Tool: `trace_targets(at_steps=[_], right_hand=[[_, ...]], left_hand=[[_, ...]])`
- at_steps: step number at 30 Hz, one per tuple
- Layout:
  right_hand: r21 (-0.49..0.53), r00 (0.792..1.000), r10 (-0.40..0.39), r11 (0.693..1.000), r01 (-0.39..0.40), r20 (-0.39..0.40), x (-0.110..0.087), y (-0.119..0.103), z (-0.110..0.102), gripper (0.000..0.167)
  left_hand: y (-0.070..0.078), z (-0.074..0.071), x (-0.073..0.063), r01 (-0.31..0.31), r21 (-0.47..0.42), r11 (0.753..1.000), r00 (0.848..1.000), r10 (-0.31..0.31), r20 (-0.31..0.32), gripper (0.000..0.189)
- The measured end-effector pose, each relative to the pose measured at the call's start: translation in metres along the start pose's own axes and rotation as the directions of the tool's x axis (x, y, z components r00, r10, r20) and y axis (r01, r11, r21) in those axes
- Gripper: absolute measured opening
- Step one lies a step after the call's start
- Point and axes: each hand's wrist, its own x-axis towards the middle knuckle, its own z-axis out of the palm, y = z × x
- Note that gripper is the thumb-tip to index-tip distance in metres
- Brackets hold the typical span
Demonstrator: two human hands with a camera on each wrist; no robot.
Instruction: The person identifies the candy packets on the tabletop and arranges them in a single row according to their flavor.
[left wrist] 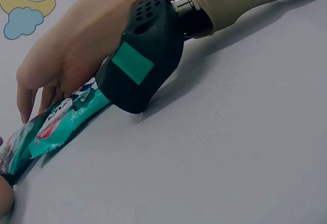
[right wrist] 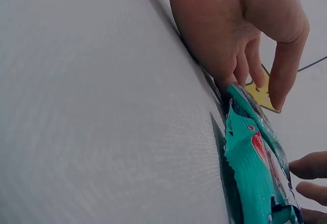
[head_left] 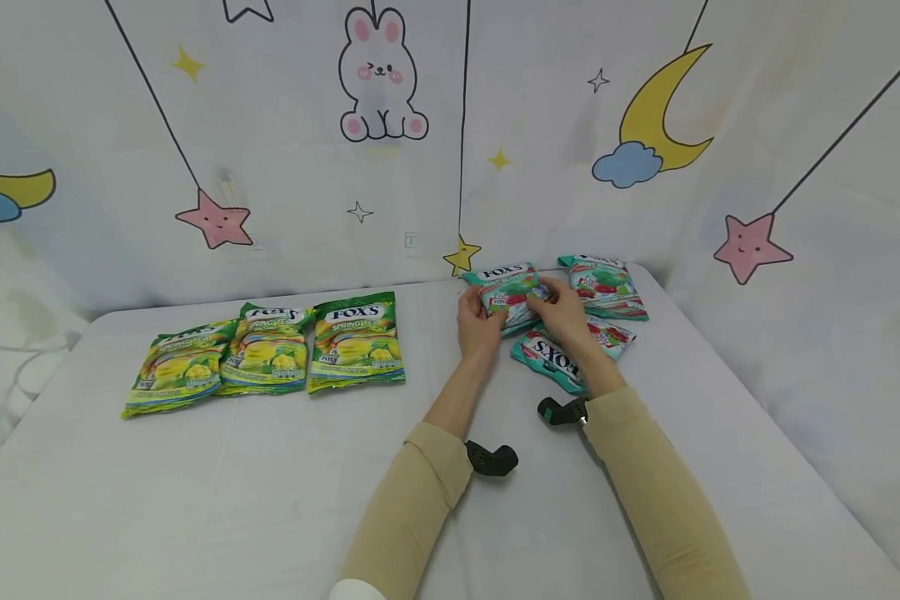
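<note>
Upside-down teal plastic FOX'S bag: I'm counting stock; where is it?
Head view, right of centre: the bag lies on the white table, partly hidden by the right hand.

The teal Fox's bags (head_left: 512,296) and green Spring Tea bags (head_left: 355,346) are made of glossy, crinkled plastic film. The tabletop (head_left: 195,492) is covered in matt cloth — the wrist-camera housing (left wrist: 163,60) is formed of matt plastic, its fitting (left wrist: 184,5) of shiny metal.

Soft shadows, dim wrist views
</note>
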Motion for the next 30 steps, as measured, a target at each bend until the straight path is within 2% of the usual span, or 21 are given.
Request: trace_targets(at_steps=[5, 9, 21, 26, 30], right_hand=[[0.049, 1.000, -0.006, 0.999, 0.007, -0.017, 0.0007, 0.0012, 0.0013, 0.055], [0.049, 1.000, -0.014, 0.999, 0.015, -0.022, 0.0006, 0.0015, 0.0009, 0.054], [0.138, 0.999, -0.012, 0.990, 0.017, -0.034, 0.0007, 0.0028, 0.0010, 0.052], [0.136, 1.000, 0.000, 0.991, 0.003, -0.023, 0.0008, 0.0028, 0.0011, 0.052], [0.095, 1.000, -0.003, 0.995, 0.004, -0.014, 0.0003, 0.0031, 0.0009, 0.053]], left_hand=[[0.0015, -0.0008, -0.0002, 0.011, -0.024, 1.000, 1.000, -0.011, -0.002, 0.069], [0.0011, -0.0008, 0.0001, 0.016, -0.019, 1.000, 1.000, -0.016, -0.009, 0.069], [0.0002, -0.0011, 0.0003, -0.008, -0.064, 0.998, 1.000, 0.007, -0.007, 0.065], [0.0006, -0.0017, 0.0004, 0.007, -0.074, 0.997, 1.000, -0.007, -0.009, 0.064], [0.0011, -0.0025, -0.0001, 0.021, -0.087, 0.996, 1.000, -0.021, -0.007, 0.063]])
